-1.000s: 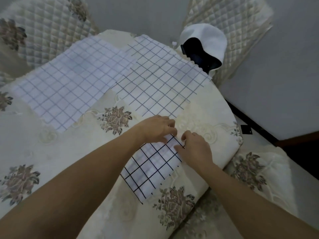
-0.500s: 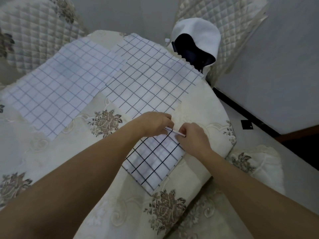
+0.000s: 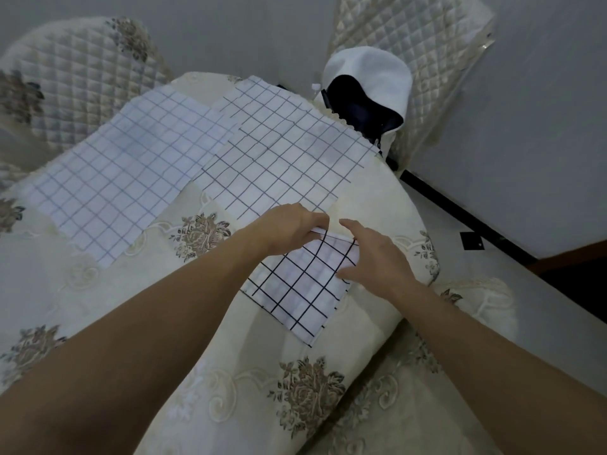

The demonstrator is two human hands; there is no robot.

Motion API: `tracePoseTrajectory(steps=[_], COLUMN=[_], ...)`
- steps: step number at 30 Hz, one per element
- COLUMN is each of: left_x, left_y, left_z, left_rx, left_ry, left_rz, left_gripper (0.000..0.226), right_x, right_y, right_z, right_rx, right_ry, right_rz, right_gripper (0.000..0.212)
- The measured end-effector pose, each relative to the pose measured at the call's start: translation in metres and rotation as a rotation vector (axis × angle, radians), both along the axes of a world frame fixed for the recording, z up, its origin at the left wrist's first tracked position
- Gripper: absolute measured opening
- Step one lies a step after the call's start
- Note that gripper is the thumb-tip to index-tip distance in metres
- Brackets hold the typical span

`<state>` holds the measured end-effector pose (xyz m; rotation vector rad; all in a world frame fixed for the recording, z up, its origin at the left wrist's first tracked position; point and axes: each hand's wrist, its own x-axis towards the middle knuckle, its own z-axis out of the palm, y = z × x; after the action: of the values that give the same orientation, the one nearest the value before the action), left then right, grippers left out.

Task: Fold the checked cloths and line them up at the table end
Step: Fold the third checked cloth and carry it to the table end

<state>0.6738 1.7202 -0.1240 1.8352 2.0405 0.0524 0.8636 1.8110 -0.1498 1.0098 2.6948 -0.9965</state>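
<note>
A small folded checked cloth point(image 3: 300, 289) with bold black lines lies near the table's right edge. My left hand point(image 3: 289, 228) pinches its far corner and holds that corner slightly off the table. My right hand point(image 3: 372, 257) lies at the cloth's right edge with fingers stretched out and the thumb touching the fabric. Two unfolded checked cloths lie flat beyond: a faint-lined cloth point(image 3: 121, 178) at the left and a darker-lined cloth point(image 3: 282, 152) overlapping it in the middle.
The table point(image 3: 98, 290) wears a cream cloth with brown flowers and drops off at the right, close to my right hand. Quilted chairs stand at the far left point(image 3: 75, 87) and far right point(image 3: 414, 44). A white hat with a dark inside point(image 3: 368, 80) rests on the right chair.
My right hand has let go of the folded cloth's far edge and spread its fingers. My left hand keeps its pinch on the far corner, now raised a little.
</note>
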Motion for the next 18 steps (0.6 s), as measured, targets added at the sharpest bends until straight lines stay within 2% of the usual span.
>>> tracePoseTrajectory(steps=[4, 8, 13, 15, 18], left_x=[0.002, 0.005, 0.001, -0.001, -0.003], left_y=[-0.013, -0.023, -0.032, -0.042, -0.064], left_z=[-0.008, -0.015, -0.010, -0.008, -0.008], left_rx=[-0.006, 0.003, 0.049, 0.091, 0.192], left_ry=[-0.022, -0.041, -0.064, -0.077, -0.079], left_rz=[-0.003, 0.006, -0.016, -0.032, -0.087], left_gripper=[0.015, 0.014, 0.016, 0.019, 0.026], right_x=[0.013, 0.016, 0.010, 0.012, 0.019], right_y=[-0.010, -0.015, -0.026, -0.035, -0.056], right_z=[-0.017, -0.026, -0.020, -0.016, -0.020], right_rx=[0.005, -0.080, -0.109, -0.070, 0.016], right_ry=[-0.012, 0.115, 0.244, 0.328, 0.393], right_rz=[-0.016, -0.072, -0.018, 0.030, 0.126], right_gripper=[0.088, 0.061, 0.029, 0.026, 0.032])
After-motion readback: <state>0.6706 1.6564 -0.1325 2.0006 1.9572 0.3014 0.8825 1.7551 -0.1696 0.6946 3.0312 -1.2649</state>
